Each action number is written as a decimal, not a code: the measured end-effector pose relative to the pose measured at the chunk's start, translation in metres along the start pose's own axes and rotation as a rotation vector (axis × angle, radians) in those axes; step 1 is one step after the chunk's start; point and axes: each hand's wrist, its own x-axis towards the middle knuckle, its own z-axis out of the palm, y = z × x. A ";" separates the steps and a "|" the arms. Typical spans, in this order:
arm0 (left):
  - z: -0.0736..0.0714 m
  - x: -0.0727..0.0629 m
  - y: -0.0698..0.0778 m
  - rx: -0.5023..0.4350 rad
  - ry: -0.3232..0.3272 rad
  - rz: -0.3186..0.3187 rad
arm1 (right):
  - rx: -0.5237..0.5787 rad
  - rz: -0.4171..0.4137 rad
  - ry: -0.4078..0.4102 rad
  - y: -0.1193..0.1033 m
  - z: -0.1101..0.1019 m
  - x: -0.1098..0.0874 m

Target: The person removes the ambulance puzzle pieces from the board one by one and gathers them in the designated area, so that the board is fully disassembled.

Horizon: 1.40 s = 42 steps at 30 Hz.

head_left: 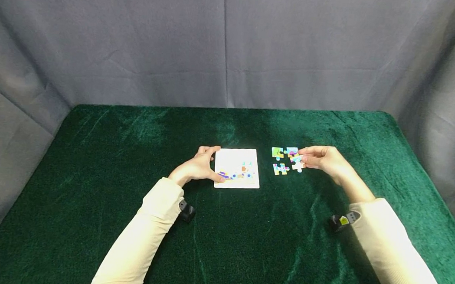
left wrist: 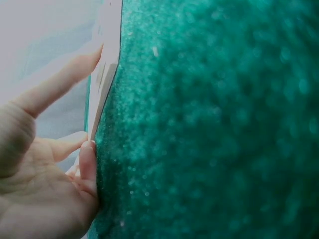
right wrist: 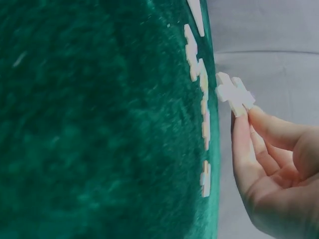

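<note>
My left hand holds the left side of a white square puzzle board. Its thumb lies over the near left corner, while the other fingers bend around the far left corner. Coloured shapes run along the board's lower part. Beside the board on the right, my right hand pinches a puzzle piece between thumb and fingers, lifted off the cloth. More loose pieces lie under and beside it, among them a green one and a multicoloured one. The held piece partly overlaps others in the head view.
A dark green velvet cloth covers the table. Grey curtains hang behind it and at both sides. Each wrist carries a small dark camera, the left one and the right one.
</note>
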 end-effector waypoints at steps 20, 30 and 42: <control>-0.001 -0.001 0.001 0.007 -0.008 -0.020 | -0.051 0.221 0.048 0.009 -0.001 -0.001; 0.000 -0.001 0.000 -0.023 0.000 -0.007 | -0.053 0.230 0.034 0.008 -0.001 0.001; -0.003 -0.001 -0.001 -0.081 -0.003 -0.021 | -0.099 0.238 0.040 0.004 -0.003 0.001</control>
